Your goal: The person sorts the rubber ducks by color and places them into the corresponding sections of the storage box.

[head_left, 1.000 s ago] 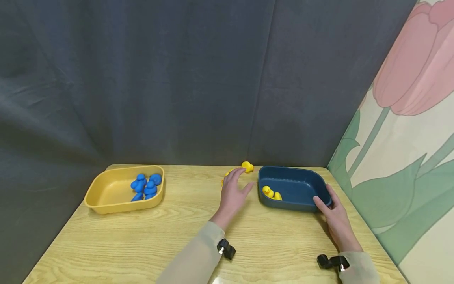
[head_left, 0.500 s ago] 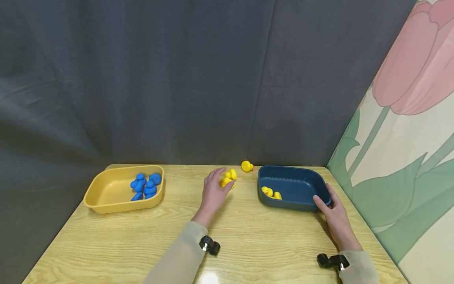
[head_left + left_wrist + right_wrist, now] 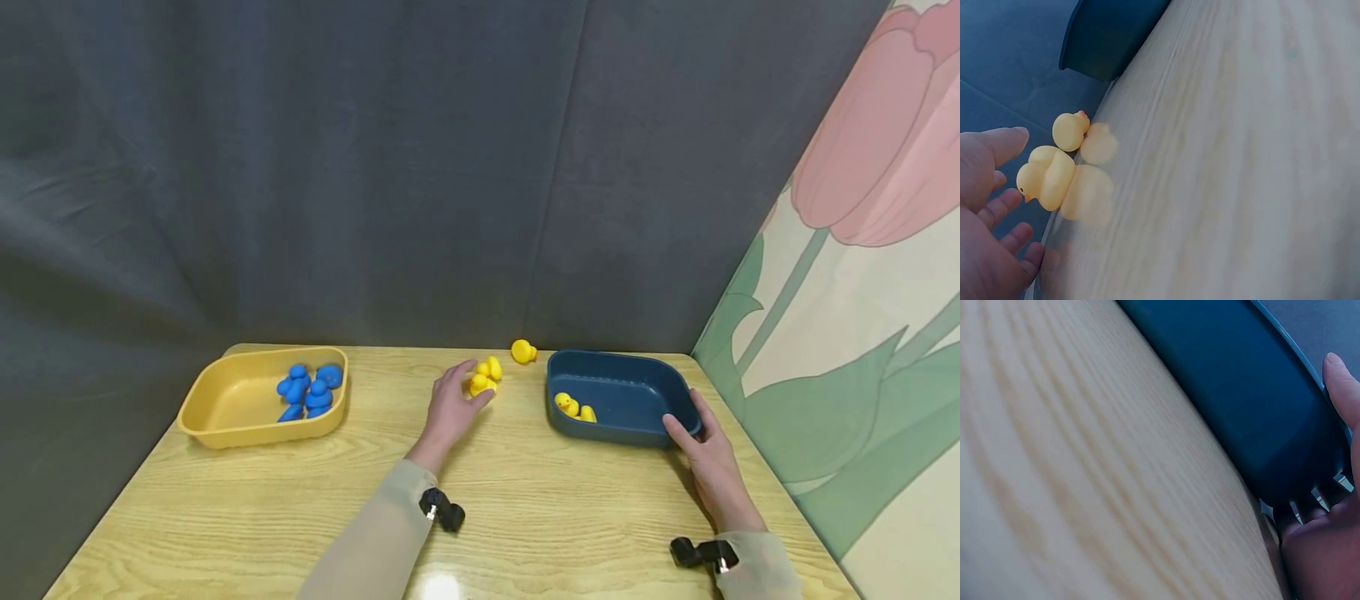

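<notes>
My left hand is at a small yellow rubber duck on the table, thumb on the near side and fingers beyond it. In the left wrist view a gap shows between the thumb and that duck's body. A second yellow duck lies right behind it, tipped over. My right hand grips the near right corner of a dark blue tub, thumb over the rim, fingers along the outer wall. Inside the tub, at its left end, are yellow ducks.
A third loose duck lies on its side at the table's back edge, left of the blue tub. At the left stands a yellow tub with several blue ducks. A dark curtain hangs behind the wooden table.
My left hand has moved left from beside the blue tub and come down around the nearer loose duck. The right hand stays on the tub's corner.
</notes>
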`<state>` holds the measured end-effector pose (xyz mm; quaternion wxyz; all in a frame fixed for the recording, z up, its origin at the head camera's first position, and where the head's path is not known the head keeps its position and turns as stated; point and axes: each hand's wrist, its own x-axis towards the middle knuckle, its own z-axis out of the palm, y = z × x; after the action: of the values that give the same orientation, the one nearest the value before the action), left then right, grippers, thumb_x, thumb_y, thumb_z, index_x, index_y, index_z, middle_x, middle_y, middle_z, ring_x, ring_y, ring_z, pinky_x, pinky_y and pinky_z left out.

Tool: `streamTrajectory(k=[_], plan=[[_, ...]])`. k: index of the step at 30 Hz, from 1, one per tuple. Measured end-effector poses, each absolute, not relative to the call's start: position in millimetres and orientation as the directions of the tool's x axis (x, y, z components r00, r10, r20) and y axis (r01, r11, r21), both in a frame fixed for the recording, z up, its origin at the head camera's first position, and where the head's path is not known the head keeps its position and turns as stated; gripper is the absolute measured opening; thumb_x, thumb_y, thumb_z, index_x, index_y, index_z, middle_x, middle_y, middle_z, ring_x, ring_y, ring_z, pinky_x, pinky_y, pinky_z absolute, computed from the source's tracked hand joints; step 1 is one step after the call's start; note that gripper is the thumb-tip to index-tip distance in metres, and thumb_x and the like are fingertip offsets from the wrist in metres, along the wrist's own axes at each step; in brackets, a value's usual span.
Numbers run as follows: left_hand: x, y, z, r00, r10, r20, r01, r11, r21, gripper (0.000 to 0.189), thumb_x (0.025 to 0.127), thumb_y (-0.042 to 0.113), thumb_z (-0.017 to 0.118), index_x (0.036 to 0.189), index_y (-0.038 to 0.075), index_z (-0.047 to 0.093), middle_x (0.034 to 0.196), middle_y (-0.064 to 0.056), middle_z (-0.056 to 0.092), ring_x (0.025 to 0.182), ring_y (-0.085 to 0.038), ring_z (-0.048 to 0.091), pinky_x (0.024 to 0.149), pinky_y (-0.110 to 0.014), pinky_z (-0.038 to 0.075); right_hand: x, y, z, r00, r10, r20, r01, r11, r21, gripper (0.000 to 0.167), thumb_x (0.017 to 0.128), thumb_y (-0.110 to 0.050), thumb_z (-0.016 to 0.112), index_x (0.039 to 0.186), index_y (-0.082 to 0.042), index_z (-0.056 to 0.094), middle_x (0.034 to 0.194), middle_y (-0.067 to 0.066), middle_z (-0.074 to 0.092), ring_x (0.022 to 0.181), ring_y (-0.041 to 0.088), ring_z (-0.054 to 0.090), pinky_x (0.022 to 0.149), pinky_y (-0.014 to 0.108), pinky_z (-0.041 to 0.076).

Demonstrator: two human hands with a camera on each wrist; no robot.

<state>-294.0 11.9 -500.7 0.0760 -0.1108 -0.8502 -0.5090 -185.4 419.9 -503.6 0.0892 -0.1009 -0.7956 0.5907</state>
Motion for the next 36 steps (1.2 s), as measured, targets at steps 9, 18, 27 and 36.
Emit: streamTrajectory(k=[9,18,27,36], plan=[[-301,15,-505,-0.965,0.126,0.228,0.260,0.504,0.823,0.060,0.100,0.018,0.085,0.154,0.006,0.062,0.155,-0.017,0.062,0.144,-0.044,0.050,0.118,-0.058,0.046,-189,421,-504,-0.964,0.265,-0.001,0.078,0.279,-0.957,0.090,0.115,-0.033,0.064,0.179,-0.025,0.001,0.185,0.003,-0.006,0.169,0.027,-0.007,0.126,0.013,0.009],[-303,17,-508,-0.965,0.127,0.231,0.262,0.564,0.783,0.056,0.096,0.013,0.089,0.147,0.004,0.067,0.146,-0.018,0.067,0.134,-0.044,0.058,0.114,-0.059,0.048,-190,422,-504,-0.965,0.262,-0.003,0.078,0.277,-0.958,0.090,0.115,-0.033,0.063,0.179,-0.024,0.000,0.185,0.002,-0.007,0.169,0.026,-0.009,0.124,0.011,0.009],[-305,18,-511,-0.959,0.133,0.248,0.278,0.586,0.761,0.053,0.094,0.009,0.090,0.142,0.004,0.069,0.139,-0.019,0.070,0.128,-0.043,0.061,0.111,-0.059,0.049,-191,423,-505,-0.964,0.265,-0.005,0.080,0.273,-0.959,0.091,0.115,-0.034,0.063,0.179,-0.025,0.000,0.185,0.003,-0.007,0.168,0.028,-0.009,0.135,0.036,0.003],[-305,18,-511,-0.964,0.124,0.234,0.262,0.582,0.770,0.048,0.091,0.001,0.089,0.136,0.005,0.070,0.138,-0.017,0.071,0.128,-0.042,0.061,0.112,-0.057,0.049,-189,421,-505,-0.965,0.262,0.005,0.069,0.271,-0.960,0.093,0.114,-0.038,0.065,0.179,-0.026,0.000,0.185,0.006,-0.007,0.168,0.032,-0.009,0.136,0.049,0.002]])
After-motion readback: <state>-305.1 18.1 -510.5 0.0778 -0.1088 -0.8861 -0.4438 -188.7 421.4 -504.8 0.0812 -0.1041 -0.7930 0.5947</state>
